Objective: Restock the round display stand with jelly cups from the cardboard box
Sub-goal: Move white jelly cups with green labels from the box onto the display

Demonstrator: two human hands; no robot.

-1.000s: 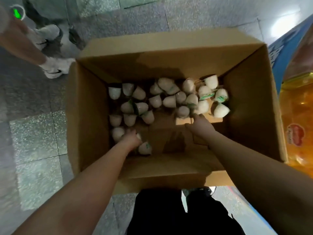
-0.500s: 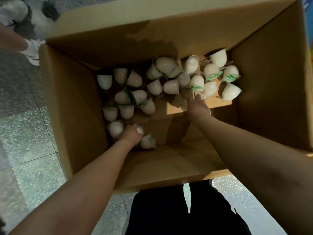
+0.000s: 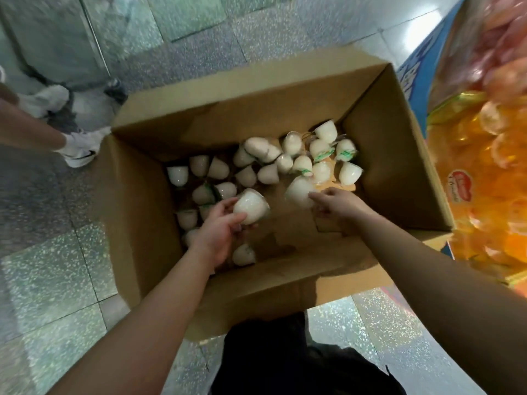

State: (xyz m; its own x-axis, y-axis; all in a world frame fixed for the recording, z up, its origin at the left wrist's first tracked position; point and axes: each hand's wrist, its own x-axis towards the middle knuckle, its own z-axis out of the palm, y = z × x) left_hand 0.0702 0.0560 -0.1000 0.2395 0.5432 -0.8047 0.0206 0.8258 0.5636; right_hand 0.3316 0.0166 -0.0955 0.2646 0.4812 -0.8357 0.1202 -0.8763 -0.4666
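**Inspection: open carton on shop floor, both hands lifting jelly cups**

The cardboard box (image 3: 399,166) stood open on a speckled terrazzo floor (image 3: 57,266) of large grey-green tiles with thin joints. The floor surface was glossy and threw back bright patches of light, notably near the lower right of the carton.

Inside the box, a loose scatter of white jelly cups (image 3: 285,163) lay on the brown bottom, most toward the far side and the left wall, several tipped over; some showed green-printed lids. One cup lay apart near the near wall, just beside the left wrist.

The left hand (image 3: 219,232) had its grip closed round one white cup (image 3: 251,206), fingers curled under it and thumb along its side, the cup raised clear of the bottom. The right hand (image 3: 339,206) pinched a second white cup (image 3: 299,192) at the fingertips, also lifted above the others.

The round display stand (image 3: 484,195) stood touching or just beside the box's right wall; which, could not be told. It held a heap of orange jelly cups, blurred, with a blue printed panel above.

At upper left, another person's white shoes (image 3: 82,146) and pale trouser legs stood on the floor, near the carton's far left corner. The wearer's dark trousers (image 3: 285,360) showed at the bottom edge.
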